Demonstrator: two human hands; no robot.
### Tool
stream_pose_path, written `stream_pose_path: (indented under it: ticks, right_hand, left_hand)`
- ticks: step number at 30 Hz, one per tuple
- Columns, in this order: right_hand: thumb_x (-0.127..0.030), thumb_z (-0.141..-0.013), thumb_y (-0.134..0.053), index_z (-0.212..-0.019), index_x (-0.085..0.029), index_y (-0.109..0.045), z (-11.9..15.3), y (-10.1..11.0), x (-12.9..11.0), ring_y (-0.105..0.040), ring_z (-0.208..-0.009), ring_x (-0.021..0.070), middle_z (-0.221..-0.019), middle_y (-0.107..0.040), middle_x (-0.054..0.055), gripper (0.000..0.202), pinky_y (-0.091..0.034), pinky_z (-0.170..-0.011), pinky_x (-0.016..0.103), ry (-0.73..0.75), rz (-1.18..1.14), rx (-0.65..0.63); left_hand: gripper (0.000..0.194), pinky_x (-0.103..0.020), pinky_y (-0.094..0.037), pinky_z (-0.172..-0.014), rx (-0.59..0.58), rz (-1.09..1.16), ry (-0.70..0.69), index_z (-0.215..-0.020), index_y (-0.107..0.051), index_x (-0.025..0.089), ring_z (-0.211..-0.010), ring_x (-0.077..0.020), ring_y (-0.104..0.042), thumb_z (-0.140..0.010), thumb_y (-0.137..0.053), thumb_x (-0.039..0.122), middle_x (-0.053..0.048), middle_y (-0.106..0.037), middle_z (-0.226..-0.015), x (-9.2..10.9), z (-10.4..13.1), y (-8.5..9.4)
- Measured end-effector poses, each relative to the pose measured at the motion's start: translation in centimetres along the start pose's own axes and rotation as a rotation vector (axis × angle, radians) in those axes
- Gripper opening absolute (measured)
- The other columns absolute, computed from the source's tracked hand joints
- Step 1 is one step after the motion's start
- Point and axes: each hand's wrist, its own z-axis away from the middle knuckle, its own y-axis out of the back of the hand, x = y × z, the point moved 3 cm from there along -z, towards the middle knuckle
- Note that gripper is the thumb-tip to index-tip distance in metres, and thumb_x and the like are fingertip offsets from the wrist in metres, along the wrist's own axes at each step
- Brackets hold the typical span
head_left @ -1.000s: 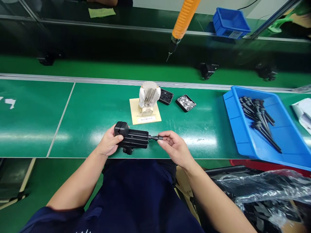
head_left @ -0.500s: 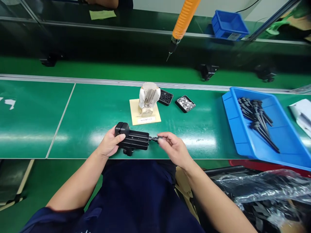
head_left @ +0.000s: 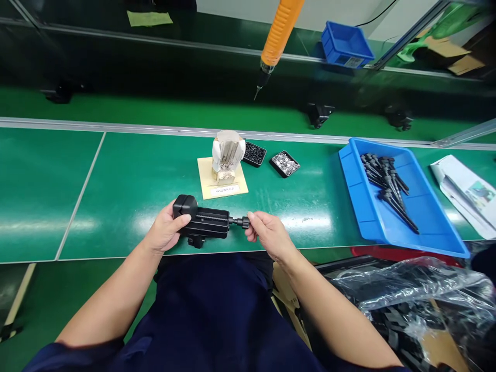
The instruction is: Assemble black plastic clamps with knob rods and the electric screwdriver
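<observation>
Thumb uppermost, the left hand (head_left: 165, 227) grips the rounded black end (head_left: 185, 205) of a grooved, blocky device (head_left: 209, 223) above the glossy green bench's (head_left: 135, 191) near edge. By the worker's clock, its long axis runs from nine to just past three, where I see slim rod (head_left: 235, 220) and ridged knob (head_left: 244, 222). The right hand (head_left: 271, 235) pinches the knob, forearm (head_left: 329, 297) slanting from half past four.

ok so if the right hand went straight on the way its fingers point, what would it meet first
The right hand would most likely meet the black knob first, just ahead of it; the rod and black device lie beyond. Whether they already touch is hard to tell.
</observation>
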Motion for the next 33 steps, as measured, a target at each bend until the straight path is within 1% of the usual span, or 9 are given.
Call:
stream_pose_path:
  ticks: [3,7,11,16,19,23,27,31,33]
  right_hand:
    - [-0.065,-0.07,-0.08,-0.097,-0.021,-0.06,0.0,0.1,-0.3,-0.064,-0.074,0.0154,-0.085,-0.067,0.003,0.056,-0.054,-0.063,0.028,0.068,-0.071,0.027]
    - [-0.076,-0.083,-0.057,-0.093,-0.018,-0.061,0.1,-0.4,0.4,-0.055,-0.054,0.013,-0.065,-0.059,0.001,0.059,-0.045,-0.049,0.026,-0.115,0.051,-0.079]
    - [-0.059,-0.064,-0.085,-0.108,-0.023,-0.057,0.1,-0.4,0.1,-0.063,-0.081,0.0152,-0.096,-0.065,0.003,0.064,-0.054,-0.069,0.028,0.084,-0.031,0.018]
    - [-0.069,-0.084,-0.061,-0.102,-0.02,-0.059,0.1,-0.7,0.1,-0.058,-0.063,0.0141,-0.076,-0.063,0.002,0.052,-0.05,-0.059,0.029,0.006,0.026,-0.044]
    - [-0.059,-0.073,-0.079,-0.113,-0.022,-0.057,0.1,-0.6,-0.5,-0.063,-0.077,0.0148,-0.101,-0.066,0.006,0.059,-0.054,-0.068,0.029,0.118,-0.014,-0.023]
    - [-0.065,-0.085,-0.063,-0.105,-0.02,-0.06,0.0,-0.8,-0.6,-0.062,-0.071,0.0162,-0.085,-0.066,0.006,0.05,-0.054,-0.065,0.031,0.024,0.046,-0.052]
    - [-0.056,-0.072,-0.08,-0.114,-0.023,-0.056,-0.2,-0.9,-1.1,-0.064,-0.098,0.0201,-0.111,-0.065,0.009,0.058,-0.056,-0.076,0.032,0.148,-0.018,0.009]
    - [-0.065,-0.084,-0.064,-0.101,-0.02,-0.059,-0.3,-1.1,-0.8,-0.06,-0.067,0.0148,-0.08,-0.063,0.003,0.048,-0.05,-0.059,0.029,0.03,0.015,-0.042]
    - [-0.06,-0.078,-0.073,-0.103,-0.021,-0.059,-0.3,-1.1,-1.2,-0.062,-0.075,0.0153,-0.087,-0.065,0.004,0.048,-0.053,-0.065,0.029,0.122,-0.004,-0.035]
  left_hand:
    - [0.066,-0.026,-0.052,-0.07,-0.012,-0.024,-0.014,-0.103,-0.067,0.012,-0.079,-0.0158,-0.062,-0.051,-0.097,0.042,-0.005,-0.065,-0.087,0.0,0.1,-0.2]
    - [0.065,-0.027,-0.053,-0.072,-0.013,-0.028,-0.025,-0.104,-0.067,0.013,-0.079,-0.0155,-0.061,-0.053,-0.096,0.041,-0.005,-0.066,-0.089,0.0,0.0,-0.2]
    - [0.064,-0.028,-0.053,-0.075,-0.009,-0.003,-0.048,-0.105,-0.068,0.013,-0.081,-0.0157,-0.061,-0.054,-0.096,0.042,-0.005,-0.065,-0.09,0.1,-0.1,-0.1]
    - [0.063,-0.028,-0.051,-0.073,-0.006,0.003,-0.037,-0.103,-0.068,0.013,-0.078,-0.0154,-0.061,-0.054,-0.096,0.04,-0.004,-0.065,-0.088,0.3,0.0,-0.4]
    - [0.065,-0.029,-0.052,-0.076,0.009,0.026,-0.032,-0.104,-0.067,0.013,-0.083,-0.0174,-0.063,-0.053,-0.096,0.04,-0.006,-0.067,-0.091,0.3,0.0,-0.6]
    - [0.063,-0.028,-0.053,-0.074,-0.007,0.011,-0.032,-0.103,-0.067,0.013,-0.081,-0.0169,-0.063,-0.054,-0.096,0.041,-0.005,-0.066,-0.089,0.3,0.0,-0.7]
    - [0.065,-0.029,-0.053,-0.077,-0.014,0.016,-0.048,-0.105,-0.066,0.013,-0.084,-0.0174,-0.063,-0.055,-0.096,0.042,-0.006,-0.067,-0.092,0.4,0.0,-0.7]
    - [0.066,-0.028,-0.052,-0.075,-0.011,0.004,-0.044,-0.106,-0.066,0.013,-0.083,-0.0161,-0.062,-0.054,-0.096,0.042,-0.005,-0.066,-0.09,0.6,-0.1,-0.8]
    - [0.067,-0.028,-0.052,-0.078,0.0,0.011,-0.043,-0.106,-0.066,0.013,-0.085,-0.0164,-0.063,-0.053,-0.096,0.042,-0.005,-0.067,-0.093,0.7,-0.1,-0.9]
